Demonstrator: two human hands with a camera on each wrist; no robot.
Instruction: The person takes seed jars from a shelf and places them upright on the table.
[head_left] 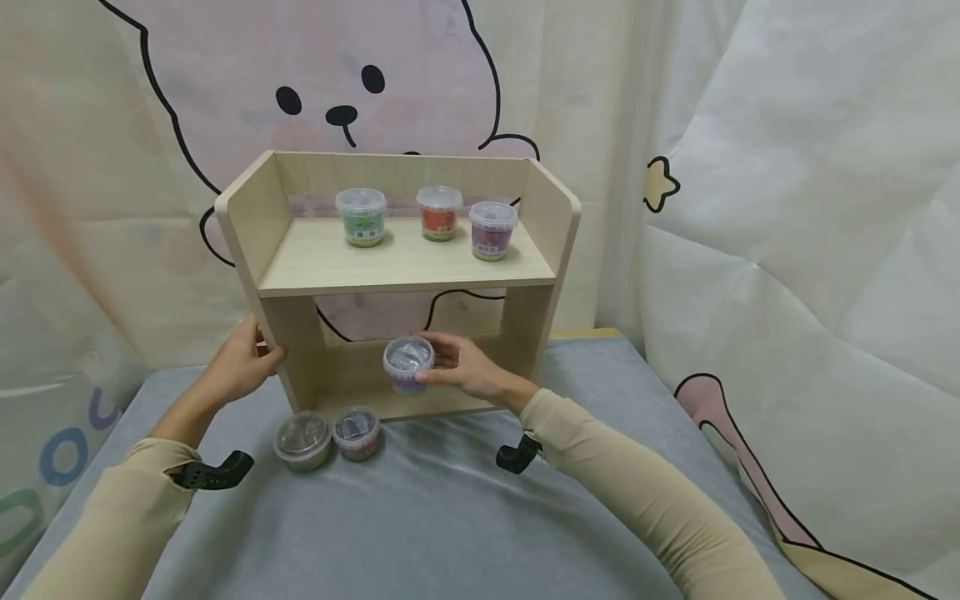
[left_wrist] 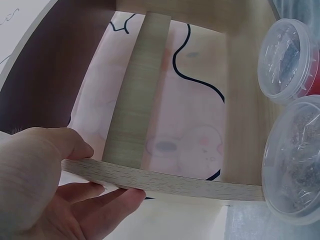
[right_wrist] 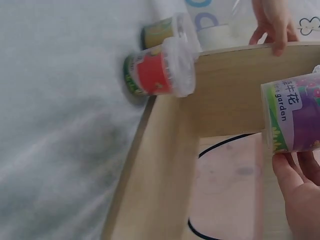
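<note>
A small two-tier wooden shelf [head_left: 420, 275] stands on the table. My left hand [head_left: 238, 367] pinches the edge of its left side panel, thumb on one face and fingers on the other in the left wrist view. My right hand [head_left: 472, 367] holds a clear-lidded plastic tub [head_left: 408, 367] before the lower compartment; the right wrist view shows its purple flower label [right_wrist: 300, 112]. Three similar tubs stand on the upper board: a green-labelled tub [head_left: 362, 218], a red-labelled tub [head_left: 439, 214] and a purple-labelled tub [head_left: 492, 232].
Two more lidded tubs stand on the blue-grey tablecloth [head_left: 450, 517] by the shelf's front left corner: a wider tub [head_left: 303, 442] and a red-labelled one [right_wrist: 152, 70]. Behind the shelf hangs a curtain [head_left: 577, 100] printed with a cartoon animal.
</note>
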